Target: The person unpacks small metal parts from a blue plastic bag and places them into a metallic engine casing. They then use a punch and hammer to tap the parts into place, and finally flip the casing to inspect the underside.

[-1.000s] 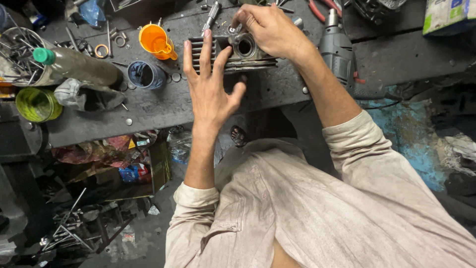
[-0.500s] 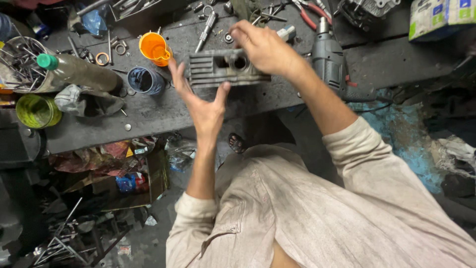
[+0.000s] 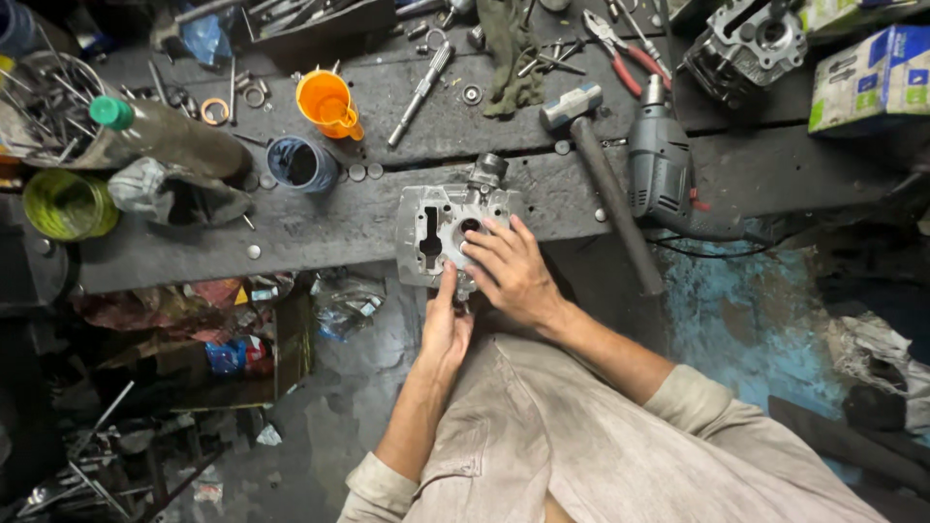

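Here my hands hold the engine part (image 3: pixel 438 232), a grey cast-metal block with slots and round bores, at the near edge of the dark, grimy surface (image 3: pixel 320 228). My right hand (image 3: pixel 513 276) grips its right face; my left hand (image 3: pixel 444 329) presses its lower edge. Beside it lie a wooden-handled hammer (image 3: pixel 605 184) and a grey drill (image 3: pixel 664 165). A green-and-white box (image 3: pixel 872 77) sits far right; an orange plastic cup (image 3: pixel 327 102) stands behind.

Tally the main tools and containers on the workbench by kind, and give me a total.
Engine cylinder heads: 2, one under both hands, one at the bench's far right corner
Hammers: 1
Electric drills: 1
Pliers: 1
Orange funnels: 1
Blue cups: 1
Green-capped bottles: 1
Total: 8
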`<state>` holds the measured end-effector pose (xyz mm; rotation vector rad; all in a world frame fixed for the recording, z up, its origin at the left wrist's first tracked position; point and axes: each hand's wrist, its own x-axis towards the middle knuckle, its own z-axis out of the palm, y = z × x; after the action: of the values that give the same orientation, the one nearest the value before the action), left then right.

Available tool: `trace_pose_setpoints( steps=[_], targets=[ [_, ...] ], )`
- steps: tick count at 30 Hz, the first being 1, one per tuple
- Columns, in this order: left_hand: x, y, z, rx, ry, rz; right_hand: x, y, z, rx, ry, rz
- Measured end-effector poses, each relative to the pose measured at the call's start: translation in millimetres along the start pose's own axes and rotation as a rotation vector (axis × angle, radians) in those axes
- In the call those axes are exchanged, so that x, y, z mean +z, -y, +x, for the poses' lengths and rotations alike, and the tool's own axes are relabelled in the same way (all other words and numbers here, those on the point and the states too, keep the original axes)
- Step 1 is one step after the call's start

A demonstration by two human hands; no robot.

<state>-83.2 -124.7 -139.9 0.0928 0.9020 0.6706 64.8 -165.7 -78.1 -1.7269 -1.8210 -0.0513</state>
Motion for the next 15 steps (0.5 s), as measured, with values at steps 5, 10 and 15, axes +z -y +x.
trace_pose_setpoints(
  steps=[5,10,15],
  targets=[
    [-11,8,9,0.010,-0.059,-0.032,-6,-12,11,-0.042,0.028,0.060],
    [-2,3,6,-0.013,-0.042,-0.064,-15,-9,25,-0.017,0.076,0.106],
    [2,-2,4,-0.021,0.032,-0.082,-12,-4,30,-0.023,0.079,0.086]
  ],
)
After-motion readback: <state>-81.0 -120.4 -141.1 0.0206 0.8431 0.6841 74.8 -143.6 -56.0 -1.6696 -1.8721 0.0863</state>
